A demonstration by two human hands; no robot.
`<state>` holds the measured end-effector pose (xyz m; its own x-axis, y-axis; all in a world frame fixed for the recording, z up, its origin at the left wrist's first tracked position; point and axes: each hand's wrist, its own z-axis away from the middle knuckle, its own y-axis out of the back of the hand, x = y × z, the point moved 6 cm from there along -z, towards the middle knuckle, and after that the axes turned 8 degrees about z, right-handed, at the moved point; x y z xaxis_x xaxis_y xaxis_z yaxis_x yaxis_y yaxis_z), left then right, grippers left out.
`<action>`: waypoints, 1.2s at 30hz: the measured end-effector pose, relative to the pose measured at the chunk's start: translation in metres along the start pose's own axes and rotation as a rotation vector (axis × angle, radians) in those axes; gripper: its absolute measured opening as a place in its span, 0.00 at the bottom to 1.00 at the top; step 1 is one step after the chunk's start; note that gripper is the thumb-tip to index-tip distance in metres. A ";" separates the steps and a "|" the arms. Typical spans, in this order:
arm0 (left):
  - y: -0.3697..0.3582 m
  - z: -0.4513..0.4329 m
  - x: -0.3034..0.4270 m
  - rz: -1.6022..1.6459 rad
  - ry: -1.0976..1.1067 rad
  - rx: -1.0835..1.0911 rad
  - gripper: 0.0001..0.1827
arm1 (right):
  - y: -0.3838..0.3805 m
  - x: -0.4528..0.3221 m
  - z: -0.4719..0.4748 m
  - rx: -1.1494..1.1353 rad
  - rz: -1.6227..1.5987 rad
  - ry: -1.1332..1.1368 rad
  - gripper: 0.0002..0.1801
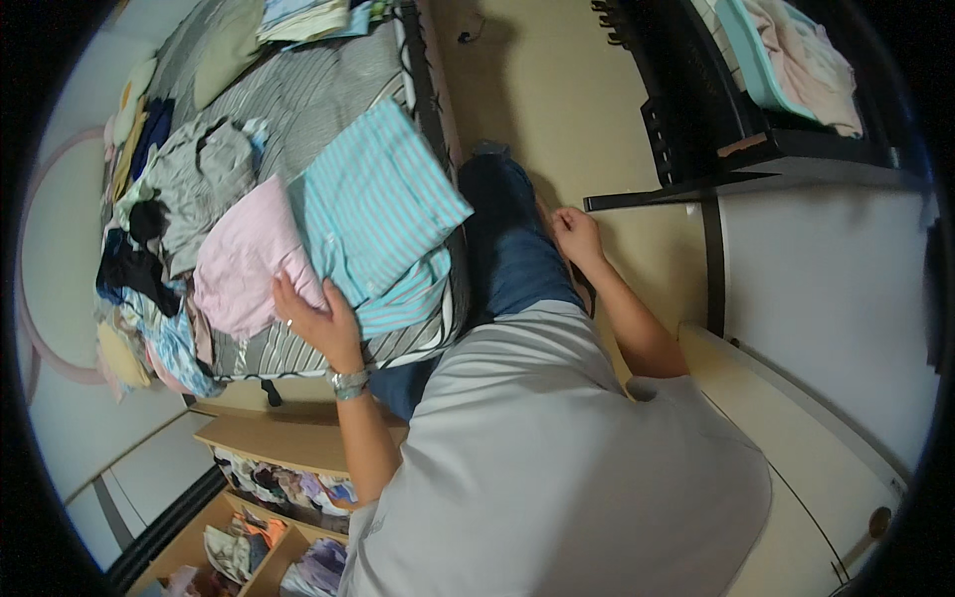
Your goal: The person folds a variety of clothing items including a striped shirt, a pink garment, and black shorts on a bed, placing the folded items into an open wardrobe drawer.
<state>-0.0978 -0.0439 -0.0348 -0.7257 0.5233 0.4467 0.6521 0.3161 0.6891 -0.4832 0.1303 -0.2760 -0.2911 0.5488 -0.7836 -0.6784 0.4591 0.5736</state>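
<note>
My left hand (321, 321), with a ring and a wristwatch (348, 383), lies on the near edge of a folded pink garment (246, 257). Its thumb and fingers are spread over the cloth; whether they pinch it I cannot tell. Against the pink garment's right side rests a folded turquoise striped shirt (380, 201), whose buttons and lower layer show near the bed's corner. Beside my right thigh hangs my right hand (576, 231), its fingers curled in, with nothing visible in them.
Grey and black clothes (201, 179) are heaped left on the striped bed (351, 71). Folded cloths (306, 22) sit at its far end. Open wooden shelves (283, 440) hold garments at lower left. A teal basket (761, 74) rests on a black rack (806, 149) at right.
</note>
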 end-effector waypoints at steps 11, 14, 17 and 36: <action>-0.007 0.006 -0.019 0.112 0.197 -0.028 0.33 | -0.079 0.081 -0.135 -0.246 0.280 -0.238 0.21; -0.010 0.003 -0.014 0.074 0.249 -0.069 0.34 | -0.113 0.072 -0.197 -0.262 0.180 -0.362 0.22; -0.016 0.009 -0.020 0.065 0.283 -0.086 0.36 | -0.142 0.066 -0.254 -0.261 0.390 -0.272 0.23; -0.018 0.017 -0.032 0.090 0.301 -0.128 0.33 | -0.138 0.035 -0.293 -0.078 0.107 -0.018 0.07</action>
<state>-0.0822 -0.0528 -0.0718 -0.7114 0.2810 0.6442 0.6972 0.1671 0.6971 -0.5977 -0.1185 -0.4523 -0.3526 0.6047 -0.7141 -0.6948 0.3420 0.6327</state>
